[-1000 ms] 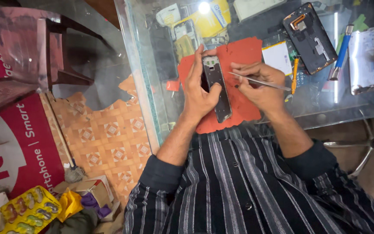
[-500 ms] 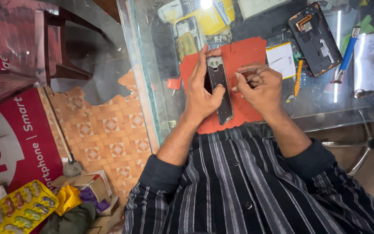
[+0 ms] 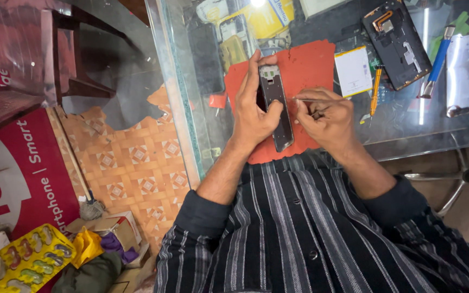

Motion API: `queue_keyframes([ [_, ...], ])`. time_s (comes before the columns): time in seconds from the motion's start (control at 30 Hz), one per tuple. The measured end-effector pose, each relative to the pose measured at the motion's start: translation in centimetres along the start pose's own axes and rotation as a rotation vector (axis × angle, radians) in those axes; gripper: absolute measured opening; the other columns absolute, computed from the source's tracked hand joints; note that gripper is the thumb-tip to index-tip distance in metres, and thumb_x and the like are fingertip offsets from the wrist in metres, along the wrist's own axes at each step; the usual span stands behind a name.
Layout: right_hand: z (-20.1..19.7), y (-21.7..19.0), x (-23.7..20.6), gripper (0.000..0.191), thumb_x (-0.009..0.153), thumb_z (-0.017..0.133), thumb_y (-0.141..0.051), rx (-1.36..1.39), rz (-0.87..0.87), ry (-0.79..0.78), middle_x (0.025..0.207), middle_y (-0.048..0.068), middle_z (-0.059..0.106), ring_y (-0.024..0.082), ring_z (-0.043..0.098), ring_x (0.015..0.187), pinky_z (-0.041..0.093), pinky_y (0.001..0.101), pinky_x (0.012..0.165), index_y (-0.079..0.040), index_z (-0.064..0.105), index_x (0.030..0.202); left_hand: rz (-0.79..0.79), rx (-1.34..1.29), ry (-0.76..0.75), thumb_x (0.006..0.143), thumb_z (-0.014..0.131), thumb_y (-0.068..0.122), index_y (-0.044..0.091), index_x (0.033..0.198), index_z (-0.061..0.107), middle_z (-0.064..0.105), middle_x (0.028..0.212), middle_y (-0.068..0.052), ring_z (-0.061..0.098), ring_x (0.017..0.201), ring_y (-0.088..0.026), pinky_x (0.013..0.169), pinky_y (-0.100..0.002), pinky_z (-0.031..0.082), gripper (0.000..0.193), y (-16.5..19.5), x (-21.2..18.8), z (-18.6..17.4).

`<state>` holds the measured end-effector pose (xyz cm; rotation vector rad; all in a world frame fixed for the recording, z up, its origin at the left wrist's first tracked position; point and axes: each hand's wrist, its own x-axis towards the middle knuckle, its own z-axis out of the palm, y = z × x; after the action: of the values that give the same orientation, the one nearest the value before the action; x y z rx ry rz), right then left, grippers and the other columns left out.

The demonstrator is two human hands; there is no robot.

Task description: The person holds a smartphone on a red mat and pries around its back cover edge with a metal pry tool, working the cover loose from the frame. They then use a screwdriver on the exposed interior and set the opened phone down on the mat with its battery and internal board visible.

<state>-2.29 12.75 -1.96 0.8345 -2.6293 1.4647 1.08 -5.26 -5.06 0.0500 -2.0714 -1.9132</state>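
glass desk (image 3: 408,130) | left hand (image 3: 253,116) fingers grasping phone frame (image 3: 276,106) | right hand (image 3: 327,116) fingers pinching tweezers (image 3: 318,100)

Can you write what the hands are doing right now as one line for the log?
left hand: grips opened phone | right hand: holds thin metal tool, tip at phone | under: red mat on glass table

One head camera looks steeply down, close over the glass table (image 3: 408,135), perhaps tilted.
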Motion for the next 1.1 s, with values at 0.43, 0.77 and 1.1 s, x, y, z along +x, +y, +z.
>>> queue_keyframes([
  [0.43,0.2,-1.0,-1.1,0.028,0.093,0.076,0.003,-0.05,0.0,0.034,0.095,0.015,0.076,0.024,0.074,0.083,0.055,0.0338,0.067,0.004,0.062,0.069,0.073,0.028,0.017,0.082,0.057,-0.003,-0.004,0.163,0.026,0.06,0.144,-0.015,0.064,0.124,-0.021,0.112,-0.03,0.049,0.086,-0.9,0.8,0.1],
  [0.77,0.4,-0.2,-2.1,0.028,0.093,0.075,0.004,0.002,0.057,0.074,0.096,0.016,0.077,0.024,0.075,0.085,0.057,0.0322,0.069,0.004,0.063,0.067,0.056,-0.004,0.003,0.083,0.056,-0.004,-0.003,0.164,0.024,0.059,0.145,-0.014,0.064,0.124,-0.02,0.112,-0.028,0.048,0.087,-1.1,1.0,0.2],
  [1.1,0.6,-0.3,-1.8,0.028,0.095,0.074,0.008,0.019,0.045,0.104,0.097,0.015,0.077,0.023,0.077,0.091,0.058,0.0322,0.071,0.002,0.066,0.069,0.08,0.024,0.004,0.083,0.057,-0.005,-0.002,0.165,0.025,0.059,0.143,-0.013,0.064,0.125,-0.019,0.111,-0.027,0.049,0.088,-0.7,1.2,-0.1],
])
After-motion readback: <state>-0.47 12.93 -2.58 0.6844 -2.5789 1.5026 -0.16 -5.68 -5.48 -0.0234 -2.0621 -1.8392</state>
